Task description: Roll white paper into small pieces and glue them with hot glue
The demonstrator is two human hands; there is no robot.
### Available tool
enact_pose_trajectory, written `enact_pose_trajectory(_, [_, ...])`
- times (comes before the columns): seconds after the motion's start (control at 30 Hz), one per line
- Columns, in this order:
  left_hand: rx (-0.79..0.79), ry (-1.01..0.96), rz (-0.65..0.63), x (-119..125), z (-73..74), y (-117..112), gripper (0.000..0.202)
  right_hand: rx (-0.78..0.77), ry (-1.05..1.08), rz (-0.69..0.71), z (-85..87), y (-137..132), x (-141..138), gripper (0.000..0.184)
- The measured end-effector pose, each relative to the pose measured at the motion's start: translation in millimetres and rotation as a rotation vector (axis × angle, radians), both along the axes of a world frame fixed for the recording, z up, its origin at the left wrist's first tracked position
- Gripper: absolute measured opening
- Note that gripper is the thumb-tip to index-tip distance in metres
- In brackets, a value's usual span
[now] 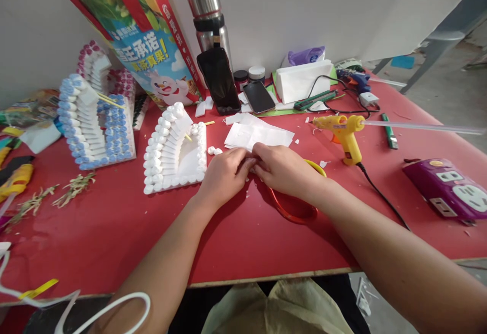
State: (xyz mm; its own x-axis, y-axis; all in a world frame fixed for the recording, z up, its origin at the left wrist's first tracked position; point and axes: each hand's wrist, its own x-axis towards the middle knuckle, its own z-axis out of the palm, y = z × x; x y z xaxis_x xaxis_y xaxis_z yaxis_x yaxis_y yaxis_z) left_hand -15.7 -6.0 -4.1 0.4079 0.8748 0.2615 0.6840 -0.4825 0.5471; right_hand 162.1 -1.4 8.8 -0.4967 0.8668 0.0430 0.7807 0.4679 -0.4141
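My left hand (226, 174) and my right hand (281, 169) meet fingertip to fingertip above the table, both closed in a pinch. What they pinch is too small and hidden to make out. Under my right wrist lie the red and yellow handle loops of scissors (292, 218); the blades are hidden. Just beyond my fingers is a stack of white paper sheets (258, 131). Left of my left hand stands a white model (190, 164) edged with rolled white pieces, with a fan-like row of steps. Small white rolled pieces (215, 150) lie beside it.
A yellow glue gun (344, 134) and a purple power socket (449, 187) are on the right. A blue and white model (97, 126) stands left, near dried sprigs (74, 189). Behind are a phone (218, 83), a steel flask (205, 4), another phone (258, 97) and a printed bag (152, 45).
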Motion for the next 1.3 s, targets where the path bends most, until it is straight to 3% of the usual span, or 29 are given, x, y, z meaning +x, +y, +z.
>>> enact_pose_trajectory(1.3, [-0.009, 0.016, 0.002, -0.3, 0.6, 0.5, 0.017, 0.006, -0.026, 0.0, -0.3, 0.5, -0.4, 0.008])
